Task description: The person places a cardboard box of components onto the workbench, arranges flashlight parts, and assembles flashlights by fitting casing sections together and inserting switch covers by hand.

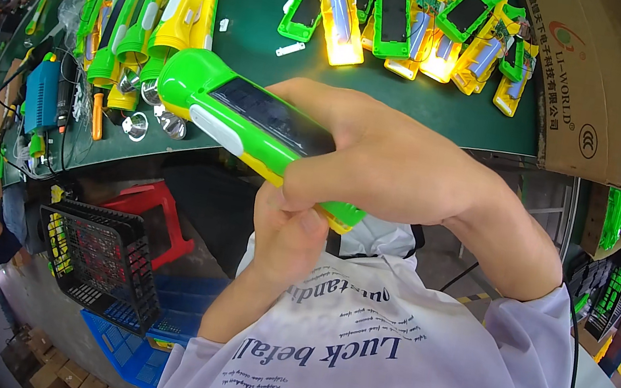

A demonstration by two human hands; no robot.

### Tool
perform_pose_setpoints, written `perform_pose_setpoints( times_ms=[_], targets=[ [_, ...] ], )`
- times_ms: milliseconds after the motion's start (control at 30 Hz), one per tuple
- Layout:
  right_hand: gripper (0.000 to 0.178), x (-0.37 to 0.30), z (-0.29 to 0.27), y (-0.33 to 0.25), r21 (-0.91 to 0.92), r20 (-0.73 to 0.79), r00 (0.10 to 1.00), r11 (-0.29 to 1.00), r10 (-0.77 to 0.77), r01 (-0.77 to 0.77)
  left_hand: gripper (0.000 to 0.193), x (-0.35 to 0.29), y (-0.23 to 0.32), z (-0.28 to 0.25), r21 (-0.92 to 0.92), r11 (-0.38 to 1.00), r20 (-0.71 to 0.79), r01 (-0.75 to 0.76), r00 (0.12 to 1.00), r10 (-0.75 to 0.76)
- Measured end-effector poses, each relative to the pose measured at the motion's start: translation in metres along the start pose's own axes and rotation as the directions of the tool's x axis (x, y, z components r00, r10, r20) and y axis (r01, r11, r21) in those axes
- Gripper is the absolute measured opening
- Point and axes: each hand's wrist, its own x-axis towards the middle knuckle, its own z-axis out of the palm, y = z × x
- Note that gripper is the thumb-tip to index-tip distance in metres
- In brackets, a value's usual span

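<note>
A green and yellow flashlight (260, 156) with a dark solar panel on its top lies across my hands, its wide head pointing to the left. My right hand (381, 152) wraps over its body, closed around it, covering part of the panel and the rear. Beneath the tail end, my left hand (288, 235) is closed against the flashlight, the thumb pressed near its yellow lower edge. The undersides of both grips are hidden. Beyond the flashlight's head, several similar green and yellow flashlights (181, 10) are piled on the green table (256, 49).
Opened flashlight halves (341, 18) with batteries and wires line the table's far side. Silver reflectors (136, 126) and an orange-handled tool (98, 116) lie at the left. A cardboard box (584, 82) stands far right. Below are a black crate (104, 259) and a red stool (163, 212).
</note>
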Motion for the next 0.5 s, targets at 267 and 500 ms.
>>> perform_pose_setpoints(
  times_ms=[267,500],
  targets=[
    [0.044,0.001,-0.005,0.003,0.112,0.055,0.998,0.994,-0.023,0.017,0.054,0.002,-0.002,0.004,0.044,0.998,-0.056,-0.034,0.998,0.037],
    [0.065,0.004,0.014,0.027,-0.150,-0.207,0.952,0.968,-0.227,0.199,0.040,0.014,0.005,0.003,0.121,0.986,-0.021,-0.116,0.993,0.120]
  ],
)
